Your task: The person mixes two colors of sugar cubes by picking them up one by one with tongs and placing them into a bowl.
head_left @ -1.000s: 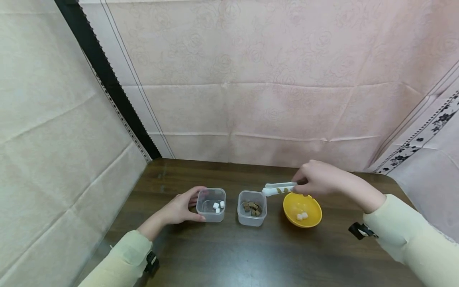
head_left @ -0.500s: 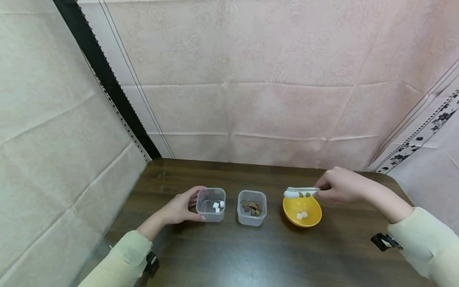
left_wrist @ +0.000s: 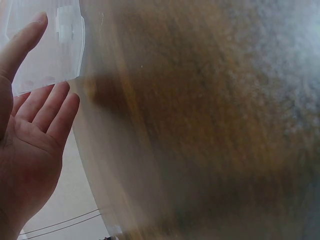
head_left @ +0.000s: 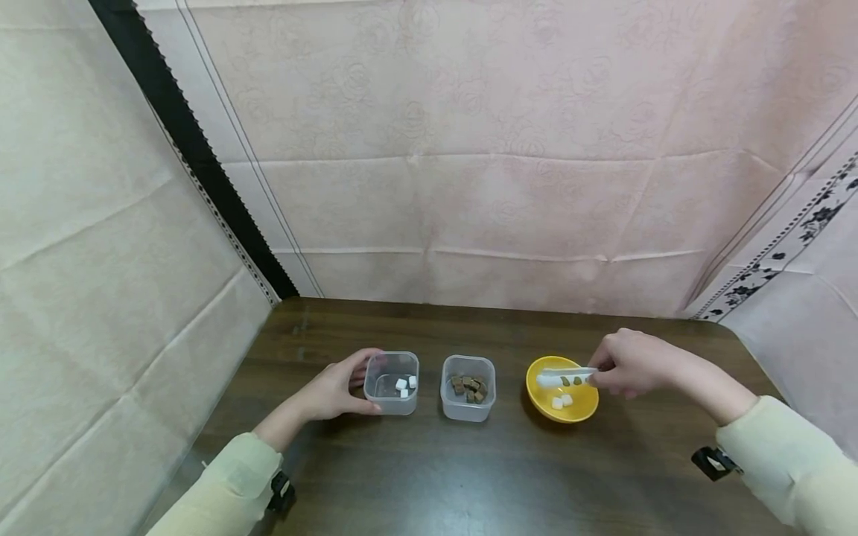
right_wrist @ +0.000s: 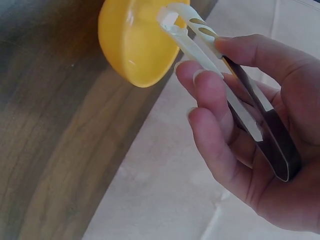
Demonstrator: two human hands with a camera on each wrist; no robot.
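My left hand (head_left: 338, 388) holds a small clear plastic container (head_left: 397, 406) between thumb and fingers. A few white cubes (head_left: 402, 385) lie inside it. In the left wrist view the thumb lies against one wall of the container (left_wrist: 47, 65), the fingertips by another. My right hand (head_left: 630, 362) pinches small tongs (head_left: 566, 377) with white tips and a dark metal bend. Their tips are over the yellow bowl (head_left: 582, 408), where white cubes (head_left: 561, 402) sit. Up close, a white cube (right_wrist: 168, 18) shows between the tong tips.
A second clear container (head_left: 467, 412), with several brown cubes (head_left: 469, 388) in it, stands between the left container and the bowl. All stand on a dark wooden table (head_left: 429, 476). Pale patterned cloth (head_left: 503, 208) hangs behind the table's back edge.
My right hand has carried the tongs rightward, from beside the brown-cube container to above the bowl, then lowered their tips toward its inside. My left hand stays on its container.
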